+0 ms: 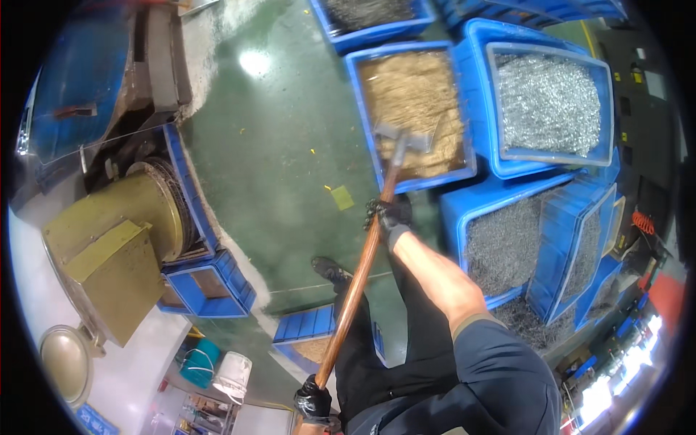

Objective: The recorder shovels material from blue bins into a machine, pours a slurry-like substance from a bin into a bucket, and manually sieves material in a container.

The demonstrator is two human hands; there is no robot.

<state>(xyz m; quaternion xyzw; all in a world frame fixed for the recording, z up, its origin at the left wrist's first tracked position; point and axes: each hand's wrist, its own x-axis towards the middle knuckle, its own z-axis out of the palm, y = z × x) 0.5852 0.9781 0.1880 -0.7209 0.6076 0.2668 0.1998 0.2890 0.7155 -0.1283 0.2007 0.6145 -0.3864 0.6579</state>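
Observation:
My right hand (389, 217), in a black glove, is closed around the upper part of a long wooden-handled tool (355, 290). My left hand (313, 402), also gloved in black, grips the handle close to its lower end. The tool slants away from me, and its wide grey metal head (409, 139) rests in tan, chip-like material (417, 83). Whether that head is a shovel or a hoe I cannot tell. A blue rectangular bin (361, 109) holds the tan material, just beyond my right hand.
Right of it stands a taller blue bin (482, 138) with shiny silver pieces (547, 101). Nearer is a bin of dark grey pieces (504, 239). A brass-coloured machine (109, 254) stands left, near teal (201, 362) and white buckets (232, 373). A blue crate (312, 326) sits beside my legs.

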